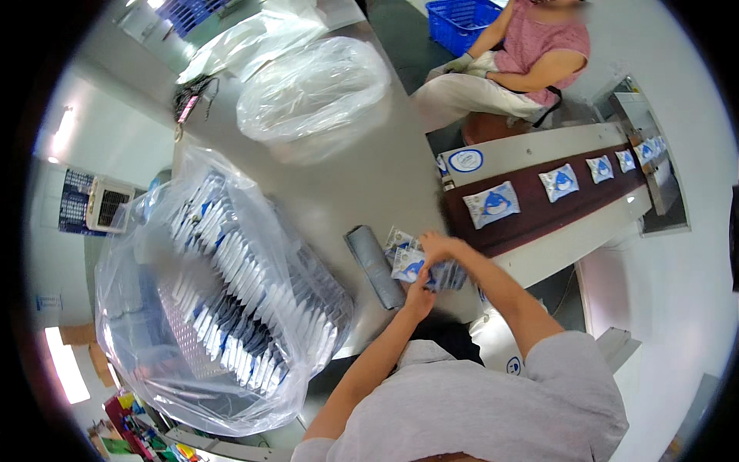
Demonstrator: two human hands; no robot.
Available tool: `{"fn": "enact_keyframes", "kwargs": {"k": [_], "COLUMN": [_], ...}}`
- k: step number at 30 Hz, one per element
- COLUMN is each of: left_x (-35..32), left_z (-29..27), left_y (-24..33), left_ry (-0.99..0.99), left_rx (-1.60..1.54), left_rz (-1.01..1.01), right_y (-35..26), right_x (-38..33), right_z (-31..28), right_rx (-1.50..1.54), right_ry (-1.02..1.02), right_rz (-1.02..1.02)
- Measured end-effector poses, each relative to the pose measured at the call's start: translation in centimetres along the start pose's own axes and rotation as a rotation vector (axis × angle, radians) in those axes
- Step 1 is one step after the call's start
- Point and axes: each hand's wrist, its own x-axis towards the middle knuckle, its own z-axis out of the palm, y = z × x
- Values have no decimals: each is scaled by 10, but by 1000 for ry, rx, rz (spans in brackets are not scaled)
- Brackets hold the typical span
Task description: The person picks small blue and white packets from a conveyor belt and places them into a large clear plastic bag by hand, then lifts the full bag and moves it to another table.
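Small white-and-blue printed packets (pixel 409 264) are gathered at the table's near right edge, in front of my body. My left hand (pixel 419 298) is closed on the lower edge of a packet, its thumb pointing up the packet's face. From the right, my right hand (pixel 441 246) reaches over with bent fingers closed on the top of the same packets; its fingertips are partly hidden. More packets (pixel 449 275) lie beneath my right wrist. A long grey block (pixel 375 266) rests on the table just left of the packets, apart from both hands.
At left, a large clear plastic bag (pixel 308 377) surrounds a crate with rows of upright packets. A brown conveyor belt (pixel 531 224) at right carries spaced packets. Another clear bag (pixel 315 92) lies on the metal table (pixel 339 185). Beyond sits a person in pink (pixel 546 46), near a blue basket (pixel 460 27).
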Motion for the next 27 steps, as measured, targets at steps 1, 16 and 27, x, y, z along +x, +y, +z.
{"fn": "enact_keyframes", "kwargs": {"k": [1, 16, 27], "left_x": [-5, -55, -122], "left_z": [4, -32, 7], "left_y": [1, 18, 75], "left_ry": [-49, -605, -299], "left_rx": [-19, 1218, 2193], "left_rz": [-28, 357, 31], "right_y": [0, -16, -73], "right_x": [-17, -132, -171], "right_z": [13, 123, 85], "right_rx": [197, 559, -6], "right_ry": [4, 775, 613], "right_rz": [38, -257, 237]}}
